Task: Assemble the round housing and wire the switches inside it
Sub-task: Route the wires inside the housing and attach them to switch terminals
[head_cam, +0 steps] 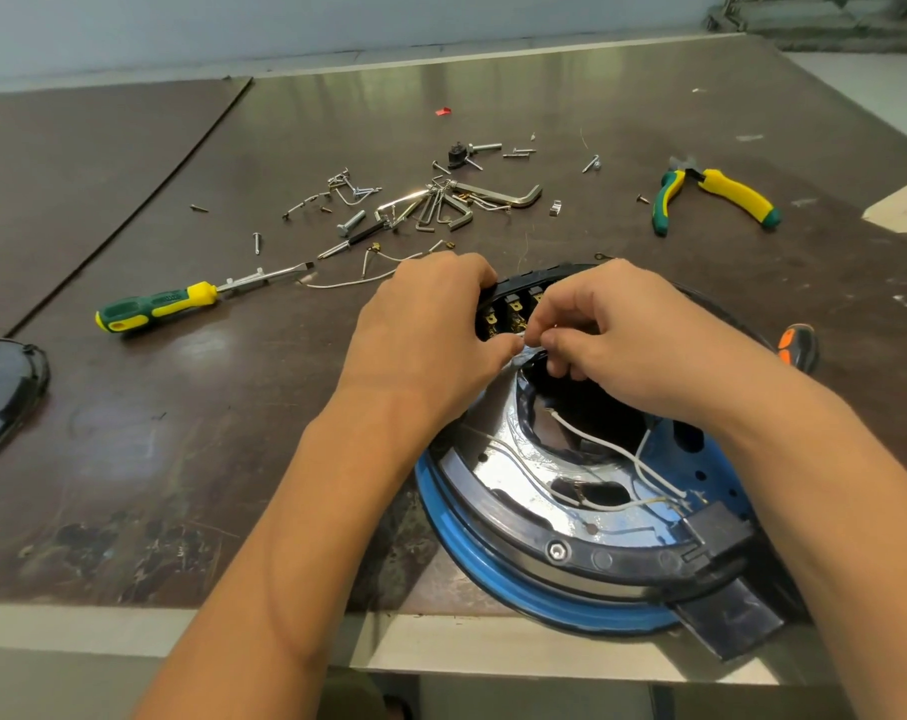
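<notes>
Housing (493, 576) blue-rimmed, chromed inside; left hand (420, 330) clamps switch strip (514, 310), right hand (633, 324) pinches wire (520, 339)

Blue housing (472, 558), green-yellow screwdriver (155, 307)

No words or numbers to read on this bench. The green-and-yellow screwdriver (155, 307), lying at nine o'clock in the view, shows a faint marking on its handle, but it's too small and blurred to make out. Down at five o'clock, the round housing (597, 561) shows no legible label or number either.
</notes>
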Demonstrator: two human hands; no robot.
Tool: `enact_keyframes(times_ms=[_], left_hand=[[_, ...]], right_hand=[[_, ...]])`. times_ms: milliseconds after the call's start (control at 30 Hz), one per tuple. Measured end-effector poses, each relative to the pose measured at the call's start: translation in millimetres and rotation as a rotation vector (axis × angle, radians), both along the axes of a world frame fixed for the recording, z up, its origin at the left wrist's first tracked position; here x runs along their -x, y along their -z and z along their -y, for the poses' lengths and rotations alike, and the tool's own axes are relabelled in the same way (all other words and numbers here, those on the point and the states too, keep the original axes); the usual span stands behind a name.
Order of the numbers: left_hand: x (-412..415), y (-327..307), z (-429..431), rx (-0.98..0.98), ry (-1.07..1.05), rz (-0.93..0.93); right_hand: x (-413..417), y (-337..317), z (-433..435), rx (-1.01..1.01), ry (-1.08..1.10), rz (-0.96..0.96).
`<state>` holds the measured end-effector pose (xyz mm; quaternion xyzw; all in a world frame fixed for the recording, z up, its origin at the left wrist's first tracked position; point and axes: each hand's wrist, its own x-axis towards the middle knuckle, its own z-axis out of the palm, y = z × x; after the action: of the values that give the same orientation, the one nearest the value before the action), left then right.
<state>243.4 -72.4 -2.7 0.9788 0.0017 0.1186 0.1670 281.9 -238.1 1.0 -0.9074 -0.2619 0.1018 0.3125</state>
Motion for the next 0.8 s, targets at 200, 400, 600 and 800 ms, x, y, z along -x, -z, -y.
enact_keyframes(times_ms=[200, 400, 600, 800], left_hand=[[-1.0, 0.7, -1.7, 0.020, 0.004, 0.002], [-1.7, 2.1, -2.1, 0.069, -0.014, 0.001], [-2.3, 3.8, -0.8, 0.047, -0.021, 0.010], [-4.1, 2.8, 3.9, -0.078, -0.018, 0.019]], right_hand=[[1.0, 0.7, 0.8, 0.012, 0.002, -0.010], [-1.4, 1.5, -0.3, 0.045, 0.007, 0.028], [-4.2, 1.7, -0.2, 0.008, 0.027, 0.021], [-4.5, 6.1, -0.5, 0.034, -0.006, 0.050]])
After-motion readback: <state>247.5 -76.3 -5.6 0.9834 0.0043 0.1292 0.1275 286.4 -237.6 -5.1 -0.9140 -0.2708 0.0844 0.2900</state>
